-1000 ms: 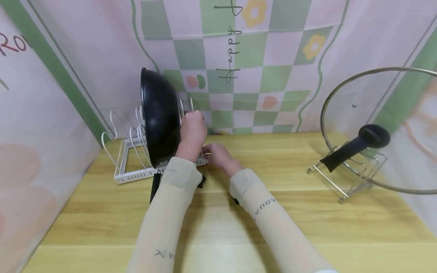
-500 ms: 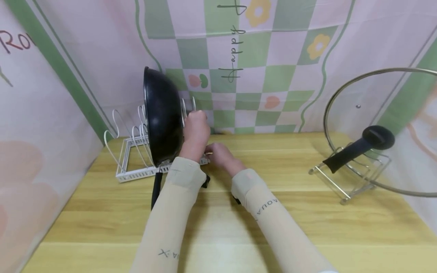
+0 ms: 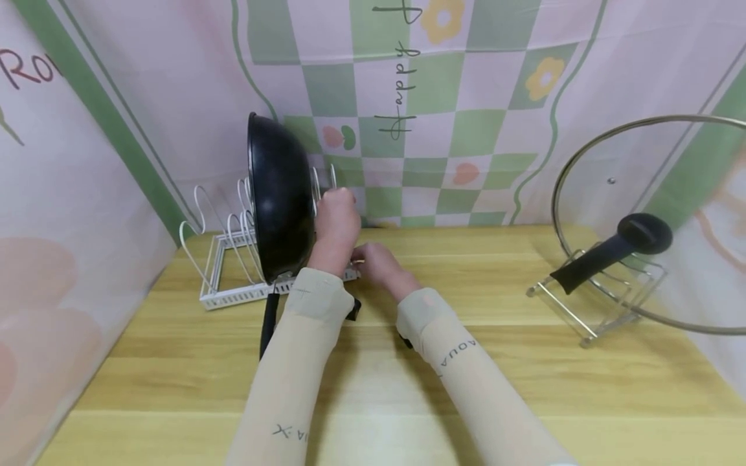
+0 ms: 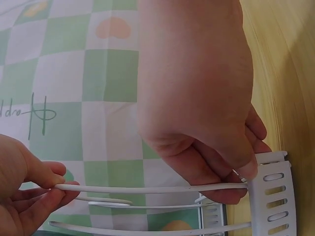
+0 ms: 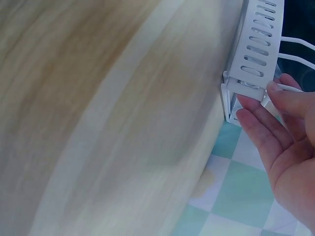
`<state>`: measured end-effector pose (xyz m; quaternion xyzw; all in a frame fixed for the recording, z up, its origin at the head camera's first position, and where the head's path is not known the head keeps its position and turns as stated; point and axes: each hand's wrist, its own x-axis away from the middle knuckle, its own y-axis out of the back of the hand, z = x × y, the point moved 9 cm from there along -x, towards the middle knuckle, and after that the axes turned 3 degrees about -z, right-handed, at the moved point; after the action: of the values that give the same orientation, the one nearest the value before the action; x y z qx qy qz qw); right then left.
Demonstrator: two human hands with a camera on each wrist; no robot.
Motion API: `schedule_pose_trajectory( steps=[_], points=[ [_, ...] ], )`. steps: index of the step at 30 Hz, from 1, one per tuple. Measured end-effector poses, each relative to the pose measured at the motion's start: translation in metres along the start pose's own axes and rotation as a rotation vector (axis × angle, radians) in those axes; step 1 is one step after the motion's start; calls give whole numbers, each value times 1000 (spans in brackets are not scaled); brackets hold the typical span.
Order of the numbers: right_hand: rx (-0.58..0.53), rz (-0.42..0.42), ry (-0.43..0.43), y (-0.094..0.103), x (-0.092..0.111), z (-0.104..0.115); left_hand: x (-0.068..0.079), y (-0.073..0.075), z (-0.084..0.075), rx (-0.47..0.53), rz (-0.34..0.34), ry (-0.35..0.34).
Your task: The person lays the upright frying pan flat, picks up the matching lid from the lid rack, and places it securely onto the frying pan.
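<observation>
A white pan rack [image 3: 233, 298] with upright wire dividers stands on the table at the left. A black wok [image 3: 282, 200] sits on edge between its dividers, handle toward me. My left hand [image 3: 337, 220] pinches the upper part of a wire divider [image 4: 157, 189] near the rack's right end; in the left wrist view, thumb and finger close on its tip. Lower down, my right hand [image 3: 379, 264] pinches the foot of that wire at the rack's slotted end. In the right wrist view, its thumb lies on the wire beside the slotted base [image 5: 256, 54], fingers beneath the end.
On the right, a large glass lid [image 3: 556, 188] with a black knob handle [image 3: 612, 249] stands upright in a small metal wire holder [image 3: 565, 314]. The wooden table [image 3: 524, 388] meets a patterned cloth [image 3: 431, 142] at the back.
The view has shifted slightly. Both hands keep their hold on the wire divider, and the wok and lid stay in place.
</observation>
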<state>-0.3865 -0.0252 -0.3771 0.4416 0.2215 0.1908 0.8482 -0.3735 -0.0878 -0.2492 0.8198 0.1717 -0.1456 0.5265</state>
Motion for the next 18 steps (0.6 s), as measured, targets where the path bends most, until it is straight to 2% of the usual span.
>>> schedule_pose_trajectory(
  steps=[7,13,18],
  points=[
    [-8,-7,3,3,3,-2,2,-3,-3,-10,17,-14],
    [-10,-15,24,4,4,-1,3,-1,-7,-24,4,-40],
    [1,-8,17,4,4,-1,4,-2,-7,-31,17,-35]
  ],
)
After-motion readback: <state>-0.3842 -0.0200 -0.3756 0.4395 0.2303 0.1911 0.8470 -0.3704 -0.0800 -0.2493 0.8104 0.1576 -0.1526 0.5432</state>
